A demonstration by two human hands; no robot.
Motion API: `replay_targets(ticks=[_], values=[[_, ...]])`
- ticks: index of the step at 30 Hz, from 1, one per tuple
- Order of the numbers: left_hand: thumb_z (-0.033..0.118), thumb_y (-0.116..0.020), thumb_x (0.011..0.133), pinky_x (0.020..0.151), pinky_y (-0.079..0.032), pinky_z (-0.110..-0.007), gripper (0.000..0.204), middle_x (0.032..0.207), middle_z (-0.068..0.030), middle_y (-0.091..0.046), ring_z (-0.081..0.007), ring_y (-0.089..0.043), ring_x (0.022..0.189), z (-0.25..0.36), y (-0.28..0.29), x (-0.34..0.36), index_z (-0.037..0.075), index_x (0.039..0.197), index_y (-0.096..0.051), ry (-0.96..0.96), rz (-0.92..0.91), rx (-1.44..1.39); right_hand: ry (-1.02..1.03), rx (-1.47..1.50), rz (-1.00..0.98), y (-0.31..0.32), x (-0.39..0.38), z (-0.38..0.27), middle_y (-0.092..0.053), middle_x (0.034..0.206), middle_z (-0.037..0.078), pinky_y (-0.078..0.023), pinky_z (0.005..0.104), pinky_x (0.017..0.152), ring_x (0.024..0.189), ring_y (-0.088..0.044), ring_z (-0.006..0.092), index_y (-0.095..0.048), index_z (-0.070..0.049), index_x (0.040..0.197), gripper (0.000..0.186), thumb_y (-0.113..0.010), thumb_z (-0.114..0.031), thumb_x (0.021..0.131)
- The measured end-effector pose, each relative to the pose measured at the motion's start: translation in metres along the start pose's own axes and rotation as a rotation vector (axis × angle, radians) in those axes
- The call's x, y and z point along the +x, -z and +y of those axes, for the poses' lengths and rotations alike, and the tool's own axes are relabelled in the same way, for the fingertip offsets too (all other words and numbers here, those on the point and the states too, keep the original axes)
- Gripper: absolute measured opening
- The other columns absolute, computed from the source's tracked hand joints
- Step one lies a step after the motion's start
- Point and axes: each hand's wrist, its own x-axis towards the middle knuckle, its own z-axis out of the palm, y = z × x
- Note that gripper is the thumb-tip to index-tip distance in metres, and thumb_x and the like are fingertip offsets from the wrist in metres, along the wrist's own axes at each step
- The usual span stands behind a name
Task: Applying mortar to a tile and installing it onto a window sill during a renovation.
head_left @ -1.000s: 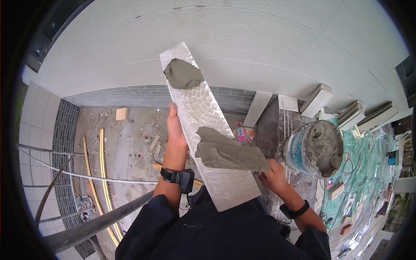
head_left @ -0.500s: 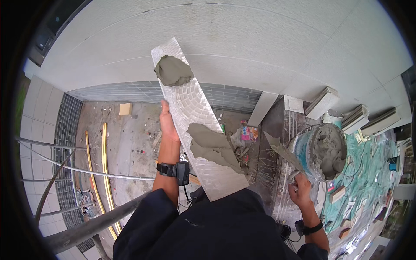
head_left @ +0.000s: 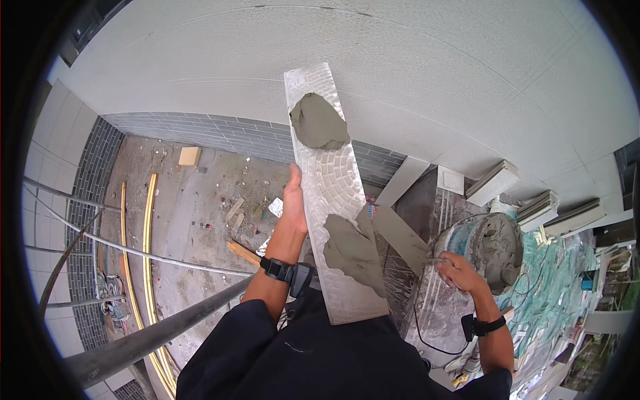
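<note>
My left hand (head_left: 294, 203) is closed on the left edge of a long, pale tile (head_left: 339, 180), its thumb pointing up along the side. The tile's patterned back faces me. One grey mortar lump (head_left: 320, 123) sits near its far end, and a wider mortar patch (head_left: 352, 252) is spread on the near half. In my right hand (head_left: 461, 272) is a trowel (head_left: 401, 239). The flat blade reaches left to the tile's right edge, beside the lower mortar; whether it touches is unclear. The handle is mostly hidden in my fingers.
Right of the trowel stands a bucket (head_left: 460, 241) filled with mortar. Stacked tiles (head_left: 492, 183) lean against the pale wall (head_left: 433, 80). Metal pipes (head_left: 160, 319) cross at left, above a floor with long yellow strips (head_left: 148, 247). Green sheeting (head_left: 550, 267) lies at right.
The trowel has moved left and up, from beside the bucket to the tile's right edge. In the picture, the tile sits farther right and more upright, still in my left hand.
</note>
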Motion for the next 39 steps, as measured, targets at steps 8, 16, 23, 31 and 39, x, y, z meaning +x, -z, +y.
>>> replay_targets(ticks=[8, 16, 23, 31, 39], values=[[0.069, -0.028, 0.101, 0.110, -0.045, -0.049, 0.083, 0.145, -0.0177, -0.054, -0.0336, -0.055, 0.130, 0.001, -0.002, 0.000, 0.003, 0.152, -0.038, 0.072, 0.023, 0.169, 0.601, -0.835, 0.544, 0.029, 0.017, -0.135, -0.061, 0.072, 0.021, -0.048, 0.0456, 0.061, 0.068, -0.063, 0.0423, -0.057, -0.001, 0.102, 0.030, -0.068, -0.028, 0.092], [0.069, -0.030, 0.100, 0.110, -0.046, -0.047, 0.084, 0.146, -0.0174, -0.052, -0.0315, -0.055, 0.131, -0.016, -0.015, -0.013, 0.004, 0.153, -0.037, 0.210, 0.018, 0.253, 0.646, -1.441, 0.693, 0.063, 0.124, -0.212, -0.064, 0.076, 0.011, -0.052, 0.0414, 0.055, 0.066, -0.068, 0.0300, -0.053, -0.007, 0.092, 0.027, -0.066, -0.031, 0.093], [0.068, -0.031, 0.101, 0.110, -0.047, -0.045, 0.084, 0.147, -0.0170, -0.052, -0.0306, -0.055, 0.132, -0.013, -0.008, -0.015, 0.002, 0.153, -0.035, 0.233, -0.006, 0.283, 0.487, -0.909, 0.476, 0.106, 0.154, -0.236, -0.060, 0.065, 0.011, -0.048, 0.0391, 0.054, 0.057, -0.061, 0.0253, -0.054, -0.003, 0.087, 0.032, -0.056, -0.033, 0.098], [0.068, -0.031, 0.101, 0.111, -0.045, -0.045, 0.083, 0.149, -0.0165, -0.049, -0.0305, -0.054, 0.133, -0.009, 0.002, -0.011, 0.003, 0.154, -0.034, 0.210, -0.008, 0.288, 0.035, -0.161, -0.129, 0.071, 0.109, -0.197, -0.054, 0.062, 0.002, -0.036, 0.0253, 0.038, 0.044, -0.046, 0.0062, -0.055, -0.006, 0.079, 0.032, -0.053, -0.031, 0.099], [0.066, -0.028, 0.103, 0.110, -0.046, -0.046, 0.081, 0.149, -0.0161, -0.050, -0.0304, -0.055, 0.132, -0.003, 0.017, 0.000, 0.004, 0.154, -0.034, 0.108, 0.034, 0.267, -0.032, -0.215, -0.238, 0.007, 0.066, -0.126, -0.055, 0.064, 0.003, -0.037, 0.0280, 0.043, 0.048, -0.050, 0.0102, -0.055, -0.004, 0.082, 0.038, -0.052, -0.036, 0.102]])
